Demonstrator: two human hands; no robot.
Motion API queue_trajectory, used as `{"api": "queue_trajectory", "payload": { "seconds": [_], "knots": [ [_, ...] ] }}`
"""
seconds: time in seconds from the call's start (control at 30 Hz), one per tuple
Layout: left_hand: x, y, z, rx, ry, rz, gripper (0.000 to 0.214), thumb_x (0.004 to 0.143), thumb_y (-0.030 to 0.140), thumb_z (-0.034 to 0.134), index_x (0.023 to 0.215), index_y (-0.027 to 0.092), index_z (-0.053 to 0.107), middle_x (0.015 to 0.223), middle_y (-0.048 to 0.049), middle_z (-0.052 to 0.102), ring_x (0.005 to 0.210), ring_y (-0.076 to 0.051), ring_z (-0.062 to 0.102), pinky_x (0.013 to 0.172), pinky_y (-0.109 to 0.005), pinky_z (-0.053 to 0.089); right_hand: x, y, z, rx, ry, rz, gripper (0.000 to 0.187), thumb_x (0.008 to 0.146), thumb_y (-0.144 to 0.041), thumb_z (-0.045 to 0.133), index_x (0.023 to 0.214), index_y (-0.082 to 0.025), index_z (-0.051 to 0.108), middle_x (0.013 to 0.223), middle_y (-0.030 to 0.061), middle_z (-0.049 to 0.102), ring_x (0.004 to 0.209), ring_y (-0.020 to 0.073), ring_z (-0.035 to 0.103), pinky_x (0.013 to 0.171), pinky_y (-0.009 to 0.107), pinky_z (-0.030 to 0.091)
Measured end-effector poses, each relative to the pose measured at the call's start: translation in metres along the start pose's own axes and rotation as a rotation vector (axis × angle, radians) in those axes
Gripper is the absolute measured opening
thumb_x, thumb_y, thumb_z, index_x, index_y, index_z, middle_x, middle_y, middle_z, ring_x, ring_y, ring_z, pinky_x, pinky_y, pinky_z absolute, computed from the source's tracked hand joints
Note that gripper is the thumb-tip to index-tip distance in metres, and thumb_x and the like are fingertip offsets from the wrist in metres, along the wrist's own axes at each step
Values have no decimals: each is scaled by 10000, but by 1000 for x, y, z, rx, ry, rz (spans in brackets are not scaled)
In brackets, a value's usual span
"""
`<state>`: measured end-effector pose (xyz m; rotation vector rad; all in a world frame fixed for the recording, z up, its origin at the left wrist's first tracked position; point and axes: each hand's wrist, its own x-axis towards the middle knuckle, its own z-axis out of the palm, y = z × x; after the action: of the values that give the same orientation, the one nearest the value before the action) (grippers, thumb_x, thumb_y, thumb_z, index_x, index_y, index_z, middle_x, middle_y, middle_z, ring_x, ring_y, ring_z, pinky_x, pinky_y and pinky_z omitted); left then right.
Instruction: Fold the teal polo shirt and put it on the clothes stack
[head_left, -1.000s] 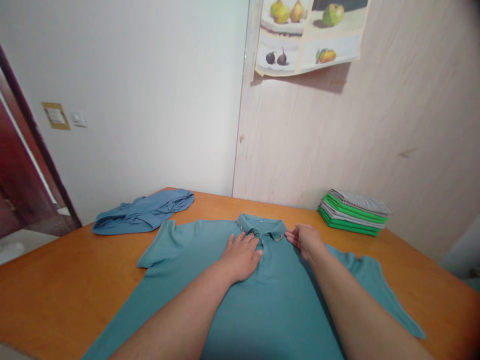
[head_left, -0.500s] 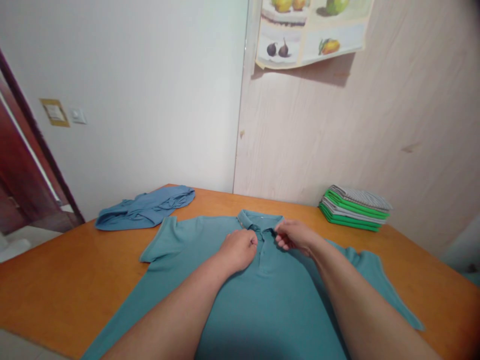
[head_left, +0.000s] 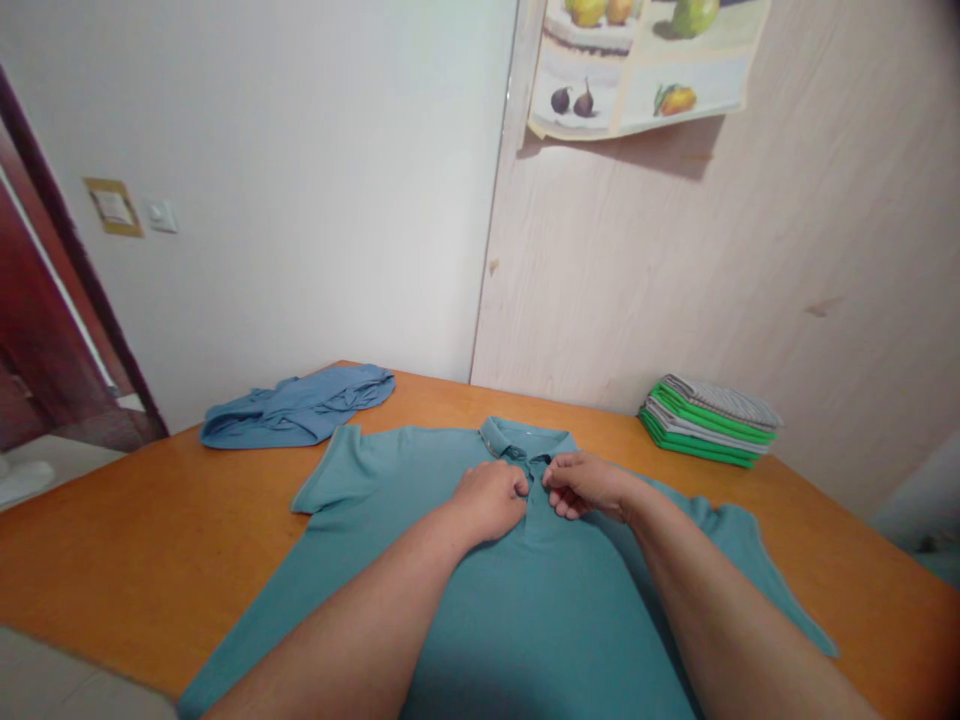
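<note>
Teal short-sleeved polo shirt of knit cloth (head_left: 360, 565) lies face up across the orange-brown wooden table (head_left: 135, 550), front toward the wearer of the camera, hem running out of view at the near edge. Laying-out looks done: body spread broadly flat, short teal sleeves (head_left: 334, 480) out to either side, the one on the right side more rumpled, no fold made in the body. Turned-down teal collar (head_left: 496, 438) stands at the far end. Attention is at the buttoned front placket (head_left: 529, 520), apparently unfinished, its top parted just below the collar. Left hand (head_left: 491, 500) rests on one side of it, fingers curled in; cannot tell whether cloth is caught between them. Right hand (head_left: 589, 487) faces it, thumb and fingertips together, pinching the opposite edge. Elsewhere: crumpled blue cloth garment (head_left: 300, 408), unfolded, at far left; neatly folded stack of green, grey and striped cloth (head_left: 709, 420) at far right.
</note>
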<state>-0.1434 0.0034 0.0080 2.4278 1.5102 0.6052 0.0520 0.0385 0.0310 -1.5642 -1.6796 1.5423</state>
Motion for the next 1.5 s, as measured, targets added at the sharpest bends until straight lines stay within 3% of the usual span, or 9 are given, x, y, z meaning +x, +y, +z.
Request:
{"api": "queue_trajectory", "payload": {
  "seconds": [0.33,0.5,0.63,1.03,1.27,1.4,1.5],
  "knots": [
    [-1,6,-1,24,7,-27,203,750,184,591,897,267,703,930,-22,693,879,-227,632,762,-316,476,-13,-16,14,-155,80,31,85,796,-137,539,722,-181,543,564,7,628,430,113,578,421,199,450],
    [0,8,-1,29,12,-39,194,760,175,579,892,260,693,938,-22,695,891,-218,633,771,-304,481,-23,-4,34,-123,125,30,103,808,-151,526,711,-185,534,541,-20,580,421,98,556,392,182,395],
    [1,8,-1,9,-33,-46,248,783,145,549,914,275,714,969,-11,713,940,-211,639,815,-298,478,-27,6,42,-67,222,-56,100,838,-144,492,756,-184,532,554,-41,549,429,79,537,374,163,332],
    [2,10,-4,-112,-68,-97,324,802,140,535,968,317,750,1064,0,737,1058,-239,632,897,-344,449,-29,9,46,-162,296,-103,131,834,-218,584,718,-198,528,520,-57,515,432,81,495,382,185,286],
    [6,11,-4,-197,-130,-143,265,830,220,546,946,329,758,1062,26,743,1027,-219,643,916,-350,442,-15,19,41,-272,320,-135,300,778,-373,700,633,-210,495,464,-55,499,410,90,473,409,206,326],
    [5,11,-4,-169,-131,-126,342,839,178,498,992,344,754,1104,30,737,1055,-224,644,945,-370,430,-8,21,40,-373,348,-127,253,771,-275,672,594,-209,504,445,-42,504,397,102,480,401,219,334],
    [5,11,-2,-139,-81,-105,328,816,168,519,987,321,753,1103,12,734,1052,-228,642,909,-342,449,-13,17,41,-292,331,-97,199,759,-172,618,597,-205,507,451,-42,510,382,99,479,391,219,348]
  ]
}}
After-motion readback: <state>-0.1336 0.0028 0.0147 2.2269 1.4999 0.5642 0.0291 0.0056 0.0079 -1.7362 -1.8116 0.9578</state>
